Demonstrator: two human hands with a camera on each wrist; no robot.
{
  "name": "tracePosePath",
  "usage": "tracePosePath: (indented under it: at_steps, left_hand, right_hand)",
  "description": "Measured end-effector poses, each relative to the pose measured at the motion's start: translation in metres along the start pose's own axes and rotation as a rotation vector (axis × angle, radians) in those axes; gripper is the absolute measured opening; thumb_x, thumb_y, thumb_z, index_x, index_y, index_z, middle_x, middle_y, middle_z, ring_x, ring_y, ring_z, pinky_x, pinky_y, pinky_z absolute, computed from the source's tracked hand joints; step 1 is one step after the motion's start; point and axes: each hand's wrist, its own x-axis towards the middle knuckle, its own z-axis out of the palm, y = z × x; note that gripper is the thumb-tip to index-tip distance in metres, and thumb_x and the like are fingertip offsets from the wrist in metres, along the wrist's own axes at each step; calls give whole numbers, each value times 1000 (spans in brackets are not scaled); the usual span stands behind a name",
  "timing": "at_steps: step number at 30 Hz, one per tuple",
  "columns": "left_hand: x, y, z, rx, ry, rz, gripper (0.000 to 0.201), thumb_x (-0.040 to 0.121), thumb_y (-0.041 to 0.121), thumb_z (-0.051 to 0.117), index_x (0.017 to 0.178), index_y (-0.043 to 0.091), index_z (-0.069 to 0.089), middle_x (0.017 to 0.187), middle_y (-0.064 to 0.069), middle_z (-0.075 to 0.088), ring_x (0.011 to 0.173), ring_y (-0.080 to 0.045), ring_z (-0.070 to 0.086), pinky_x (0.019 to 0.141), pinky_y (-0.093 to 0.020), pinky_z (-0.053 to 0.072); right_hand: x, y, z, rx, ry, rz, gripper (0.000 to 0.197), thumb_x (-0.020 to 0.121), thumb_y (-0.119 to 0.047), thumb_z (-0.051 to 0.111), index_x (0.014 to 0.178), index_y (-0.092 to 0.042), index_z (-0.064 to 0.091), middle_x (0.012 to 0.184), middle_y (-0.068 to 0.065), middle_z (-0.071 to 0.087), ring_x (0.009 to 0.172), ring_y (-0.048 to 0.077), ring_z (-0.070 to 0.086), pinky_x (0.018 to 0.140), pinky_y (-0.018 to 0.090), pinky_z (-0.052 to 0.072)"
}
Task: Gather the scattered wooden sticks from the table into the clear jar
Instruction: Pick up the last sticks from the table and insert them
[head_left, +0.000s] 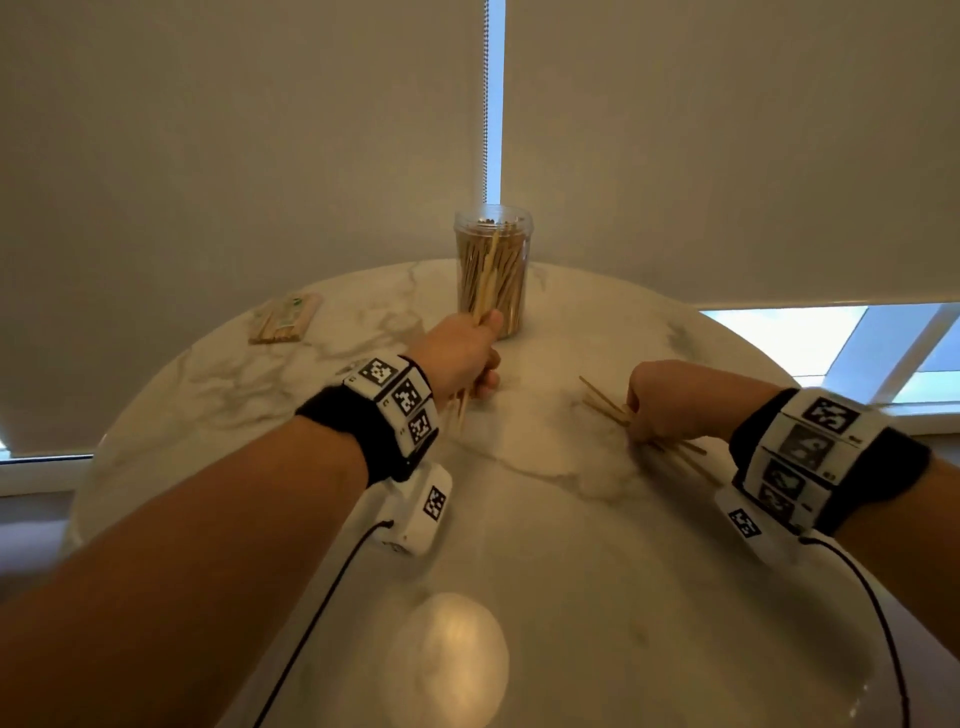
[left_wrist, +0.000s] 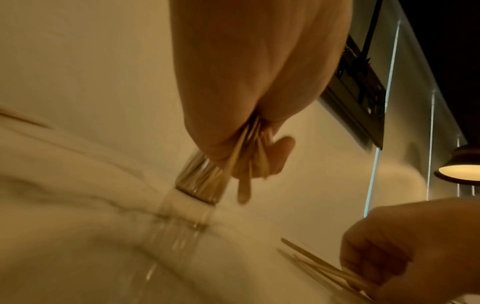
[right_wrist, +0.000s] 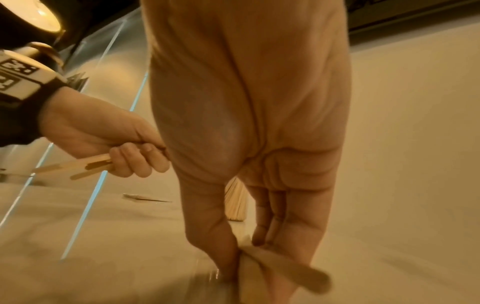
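Observation:
A clear jar (head_left: 492, 270) packed with upright wooden sticks stands at the far middle of the round marble table (head_left: 597, 571). My left hand (head_left: 462, 358) is just in front of it, fingers curled round a bundle of sticks (left_wrist: 246, 156) whose ends poke out above and below the fist. My right hand (head_left: 670, 402) is lower on the right, pinching a few sticks (head_left: 605, 405) that lie on the tabletop; in the right wrist view the thumb and fingers press on these sticks (right_wrist: 285, 269). The jar (left_wrist: 201, 181) shows blurred in the left wrist view.
A flat wrapped pack of sticks (head_left: 284, 318) lies at the far left of the table. Roller blinds hang close behind the jar, with a bead chain (head_left: 486, 98) between them. Cables run from both wrist cameras across the near tabletop.

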Motion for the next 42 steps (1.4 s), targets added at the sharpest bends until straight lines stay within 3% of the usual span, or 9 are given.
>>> tracePosePath:
  at_steps: [8, 12, 18, 22, 24, 28, 34, 38, 42]
  left_hand:
    - [6, 22, 20, -183, -78, 22, 51, 92, 66, 48, 67, 23, 37, 50, 8, 33, 38, -7, 23, 36, -16, 20]
    - [20, 25, 17, -313, -16, 73, 38, 103, 47, 44, 78, 19, 46, 59, 5, 40, 45, -8, 33, 39, -19, 26]
    - [37, 25, 20, -261, -28, 91, 57, 98, 60, 43, 120, 13, 64, 112, -13, 69, 93, -27, 69, 69, -35, 61]
    - [40, 34, 22, -382, -18, 178, 56, 102, 56, 36, 114, 12, 68, 83, -7, 69, 53, -14, 60, 46, -26, 48]
    - [45, 34, 21, -411, 9, 222, 58, 103, 56, 34, 113, 10, 68, 69, -6, 60, 44, -10, 43, 41, -21, 33]
    - [45, 32, 22, -496, -6, 196, 51, 104, 52, 34, 105, 13, 66, 55, 1, 37, 42, -9, 26, 41, -21, 19]
    - [44, 29, 20, -423, -105, 219, 44, 101, 57, 38, 92, 17, 55, 56, 4, 33, 43, -8, 24, 41, -21, 18]
    - [39, 33, 21, -351, -232, 229, 46, 96, 63, 41, 75, 23, 48, 59, 4, 32, 45, -8, 23, 42, -23, 18]
    - [33, 35, 27, -162, -381, 283, 48, 95, 62, 42, 66, 23, 40, 57, 5, 33, 47, -11, 23, 43, -23, 19]
  right_hand:
    - [8, -5, -26, 155, -70, -21, 18, 86, -17, 66, 82, 0, 69, 71, 5, 66, 66, 20, 60, 64, 28, 48]
    - [10, -14, -62, 715, 3, -109, 12, 92, -7, 65, 96, 2, 70, 89, 15, 75, 80, 24, 75, 70, 27, 60]
    - [17, -53, -96, 1089, 265, -305, 10, 92, -10, 64, 93, -1, 70, 84, 10, 75, 74, 18, 75, 65, 24, 61]
    - [38, -68, -96, 1024, 464, -349, 15, 91, -19, 68, 92, -5, 73, 85, 13, 75, 79, 28, 74, 79, 45, 61]
    - [46, -72, -94, 977, 539, -350, 15, 91, -26, 69, 95, -12, 75, 87, 5, 75, 81, 22, 73, 80, 39, 60]
    - [53, -75, -93, 918, 556, -369, 18, 91, -30, 68, 102, -18, 75, 90, -4, 73, 81, 7, 67, 69, 22, 47]
    - [43, -60, -106, 817, 446, -349, 22, 86, -31, 72, 104, -17, 68, 90, 3, 72, 79, 18, 68, 59, 21, 52]
    - [36, -46, -115, 994, 452, -319, 72, 73, -38, 79, 136, -18, 48, 106, 6, 69, 89, 17, 71, 77, 28, 59]
    - [24, -50, -122, 1138, 558, -409, 77, 88, -41, 69, 151, -32, 27, 112, 6, 67, 91, 17, 73, 88, 35, 57]
